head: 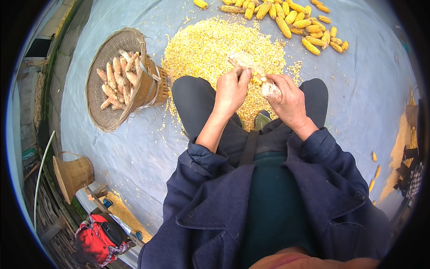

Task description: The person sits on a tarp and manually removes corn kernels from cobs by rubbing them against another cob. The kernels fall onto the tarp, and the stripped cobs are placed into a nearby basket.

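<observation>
My left hand (233,88) grips a mostly stripped corn cob (242,60) that slants over the kernel heap, its far end pale and bare. A small patch of yellow kernels (258,79) still clings to its near end, between my hands. My right hand (289,101) is closed around a bare, pale pink cob (271,92), its fingertips up against the kernel patch. Whether the two cobs touch is hard to tell. Below both hands spreads a broad heap of loose yellow corn kernels (201,50), reaching back between my knees to my shoes (262,120).
A wicker basket (95,80) of stripped cobs (117,79) leans left of my knee. Unshelled ears (302,23) lie piled at the far right on a blue-grey tarp (359,101). Another wicker basket (75,173) and a person in red (95,238) are at lower left.
</observation>
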`<state>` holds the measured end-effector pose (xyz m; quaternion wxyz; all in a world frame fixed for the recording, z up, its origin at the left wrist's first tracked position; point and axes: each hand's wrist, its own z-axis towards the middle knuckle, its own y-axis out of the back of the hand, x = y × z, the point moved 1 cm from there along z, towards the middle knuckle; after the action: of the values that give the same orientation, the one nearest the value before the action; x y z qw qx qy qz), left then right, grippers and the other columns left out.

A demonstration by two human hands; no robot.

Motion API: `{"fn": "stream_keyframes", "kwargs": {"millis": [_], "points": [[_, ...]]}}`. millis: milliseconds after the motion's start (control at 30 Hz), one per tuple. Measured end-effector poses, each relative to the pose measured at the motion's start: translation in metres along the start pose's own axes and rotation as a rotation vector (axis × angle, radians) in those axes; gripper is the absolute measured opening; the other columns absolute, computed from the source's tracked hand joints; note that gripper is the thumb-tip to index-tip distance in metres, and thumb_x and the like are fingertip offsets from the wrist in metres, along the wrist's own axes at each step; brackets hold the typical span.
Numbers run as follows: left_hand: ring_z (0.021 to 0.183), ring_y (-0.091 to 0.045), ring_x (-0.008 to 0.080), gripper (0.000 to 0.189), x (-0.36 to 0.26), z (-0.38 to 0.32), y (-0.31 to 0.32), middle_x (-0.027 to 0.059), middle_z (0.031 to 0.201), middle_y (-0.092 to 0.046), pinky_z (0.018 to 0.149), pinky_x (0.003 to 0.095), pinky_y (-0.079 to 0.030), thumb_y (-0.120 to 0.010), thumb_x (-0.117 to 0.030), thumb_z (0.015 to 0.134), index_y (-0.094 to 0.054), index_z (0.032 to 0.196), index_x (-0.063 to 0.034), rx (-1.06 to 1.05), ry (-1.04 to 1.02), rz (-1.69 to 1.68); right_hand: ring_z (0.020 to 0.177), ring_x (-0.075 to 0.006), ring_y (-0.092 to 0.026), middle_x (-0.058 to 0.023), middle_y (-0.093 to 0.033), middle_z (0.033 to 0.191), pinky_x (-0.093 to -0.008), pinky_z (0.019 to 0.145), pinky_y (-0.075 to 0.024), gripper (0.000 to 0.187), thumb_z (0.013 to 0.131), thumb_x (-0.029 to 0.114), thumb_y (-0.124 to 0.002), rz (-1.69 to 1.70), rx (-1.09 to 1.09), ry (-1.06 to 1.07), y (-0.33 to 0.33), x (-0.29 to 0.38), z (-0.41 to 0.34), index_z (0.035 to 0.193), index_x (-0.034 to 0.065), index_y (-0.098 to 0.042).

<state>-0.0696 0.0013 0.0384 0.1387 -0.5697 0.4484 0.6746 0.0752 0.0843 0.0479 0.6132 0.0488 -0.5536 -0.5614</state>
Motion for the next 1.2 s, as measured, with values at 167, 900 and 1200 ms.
{"fn": "stream_keyframes", "kwargs": {"millis": [167, 900, 1200], "points": [[0.050, -0.053, 0.0131, 0.030, 0.000, -0.003, -0.002, 0.0048, 0.058, -0.054, 0.052, 0.0283, -0.045, -0.049, -0.025, 0.092, -0.057, 0.076, -0.0006, 0.173, 0.133, -0.533, 0.082, -0.0275, -0.062, -0.0112, -0.060, 0.094, -0.0319, 0.072, -0.0493, 0.038, 0.068, 0.009, -0.072, 0.110, -0.026, -0.096, 0.000, -0.005, -0.003, 0.103, 0.0024, -0.058], [0.067, -0.060, 0.0357, 0.029, -0.020, -0.005, -0.008, 0.0177, 0.074, -0.061, 0.058, 0.0435, -0.047, -0.058, -0.028, 0.085, -0.056, 0.076, -0.0011, -0.081, -0.221, 0.439, 0.083, -0.0278, -0.061, -0.0101, -0.059, 0.092, -0.0322, 0.068, -0.0510, 0.038, 0.063, 0.005, -0.071, -0.089, -0.032, 0.034, -0.002, -0.004, 0.002, 0.099, 0.0042, -0.059], [0.061, -0.060, 0.0342, 0.037, -0.020, -0.007, -0.009, 0.0176, 0.065, -0.060, 0.055, 0.0408, -0.046, -0.060, -0.035, 0.083, -0.058, 0.071, 0.0000, -0.098, -0.075, 0.455, 0.083, -0.0274, -0.061, -0.0102, -0.059, 0.093, -0.0322, 0.068, -0.0509, 0.040, 0.061, 0.007, -0.073, -0.136, -0.058, 0.070, -0.001, -0.002, 0.004, 0.098, 0.0046, -0.059]]}}
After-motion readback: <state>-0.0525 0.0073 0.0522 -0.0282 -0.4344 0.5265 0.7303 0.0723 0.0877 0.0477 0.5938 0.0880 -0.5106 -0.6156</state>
